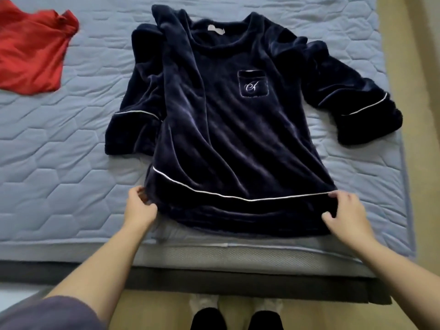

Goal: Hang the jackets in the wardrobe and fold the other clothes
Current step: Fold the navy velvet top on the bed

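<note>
- Navy velvet top (228,139) lay face-up on quilted mattress (59,144), white piping, monogrammed chest pocket (252,83).
- Left hand (140,206) and right hand (345,213) each pinched a hem corner.
- Red garment (31,51) far left.

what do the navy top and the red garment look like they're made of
The navy top looks like plush fleece or velour: soft sheen along its folds, fuzzy edges. The red garment seems a thin, smooth, matte fabric, lying flat; fibre unclear.
</note>
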Available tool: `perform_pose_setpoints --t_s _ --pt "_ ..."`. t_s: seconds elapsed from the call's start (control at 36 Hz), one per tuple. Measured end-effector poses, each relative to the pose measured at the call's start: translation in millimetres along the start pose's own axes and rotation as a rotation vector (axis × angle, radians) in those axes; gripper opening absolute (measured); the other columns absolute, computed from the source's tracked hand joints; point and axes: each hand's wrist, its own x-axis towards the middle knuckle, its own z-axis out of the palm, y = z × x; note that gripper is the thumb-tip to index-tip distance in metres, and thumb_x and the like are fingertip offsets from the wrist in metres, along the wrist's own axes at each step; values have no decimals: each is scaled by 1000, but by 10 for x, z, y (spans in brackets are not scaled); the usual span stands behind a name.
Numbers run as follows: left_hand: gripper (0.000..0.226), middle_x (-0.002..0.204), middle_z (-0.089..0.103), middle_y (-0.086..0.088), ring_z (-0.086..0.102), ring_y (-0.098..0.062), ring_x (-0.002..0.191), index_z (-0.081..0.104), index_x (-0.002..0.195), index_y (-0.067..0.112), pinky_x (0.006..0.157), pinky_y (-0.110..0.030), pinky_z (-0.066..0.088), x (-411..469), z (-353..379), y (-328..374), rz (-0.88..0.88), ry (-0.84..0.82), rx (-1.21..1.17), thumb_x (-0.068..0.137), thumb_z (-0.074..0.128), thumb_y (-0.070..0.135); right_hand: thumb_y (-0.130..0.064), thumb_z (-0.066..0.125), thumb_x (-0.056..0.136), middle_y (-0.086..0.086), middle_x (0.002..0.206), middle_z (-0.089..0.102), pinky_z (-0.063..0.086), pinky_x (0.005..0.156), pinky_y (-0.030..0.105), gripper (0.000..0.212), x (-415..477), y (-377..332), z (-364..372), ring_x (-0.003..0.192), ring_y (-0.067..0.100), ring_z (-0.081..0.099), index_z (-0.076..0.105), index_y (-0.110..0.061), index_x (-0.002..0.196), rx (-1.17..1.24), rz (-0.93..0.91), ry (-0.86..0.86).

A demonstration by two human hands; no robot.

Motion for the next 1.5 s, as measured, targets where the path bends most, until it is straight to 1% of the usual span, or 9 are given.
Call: perform_pose_setpoints --t_s 0.14,0.22,0.39,0.56,0.72,0.81,1.06,1.31,1.5 --pt "58 129 53 -3 52 -17 116 38 139 16 101 -29 43 208 191 197 258 -17 -39 89 52 -9 -12 63 85 22 131 48 38 95 41 55 103 -49 89 117 38 48 36 -4 132 324 240 -24" --pt "33 82 61 3 55 -13 79 63 90 33 63 -18 48 437 264 343 308 -52 135 94 45 5 -16 66 84 19 123 54 41 91 42 49 169 -52 140 109 36 53 38 -9 124 411 316 -44" --pt "23 60 36 2 37 -13 56 39 62 21 45 -20 31 383 349 558 52 34 -81 83 45 25 -21 74 78 18 108 63 51 86 46 48 229 81 199 95 33 62 40 -20 112 479 330 -123" --pt "26 92 59 -12 54 -28 86 53 93 18 83 -40 46 -37 -45 306 18 253 127 85 41 -3 -23 76 79 15 106 63 53 85 53 37 85 215 -11 92 34 65 46 -35 97 538 286 -211" --pt "25 108 60 -25 56 -43 99 53 99 15 87 -45 44 -425 -1079 -116 -193 467 369 83 50 -4 -20 72 84 13 90 60 52 67 47 30 -218 241 -456 75 32 60 50 -19 104 528 309 -204" --pt "21 103 59 -24 56 -43 96 51 95 16 82 -46 44 -577 -1209 -290 -240 339 597 82 54 0 -26 76 80 18 107 64 52 83 51 36 -274 380 -370 94 34 63 54 -15 107 452 367 -183" --pt "12 108 49 -15 61 -36 83 44 98 8 56 -37 35 -479 -906 -783 93 93 1236 90 43 -1 -15 64 90 11 88 60 42 60 33 23 -453 479 -31 71 26 53 62 -1 109 360 461 -310" --pt "34 130 47 -13 53 -34 116 36 122 10 82 -38 42 -475 -850 -912 -291 -130 1193 90 49 13 -18 62 92 11 82 58 44 61 31 19 -491 448 67 69 27 56 54 -11 108 215 622 -492" --pt "51 136 44 -14 49 -32 121 33 133 8 90 -40 42 -560 -991 -445 -426 -115 1023 90 52 28 -26 57 85 17 138 40 38 99 46 52 -504 -280 -292 125 37 41 38 -12 132 -292 365 -258"
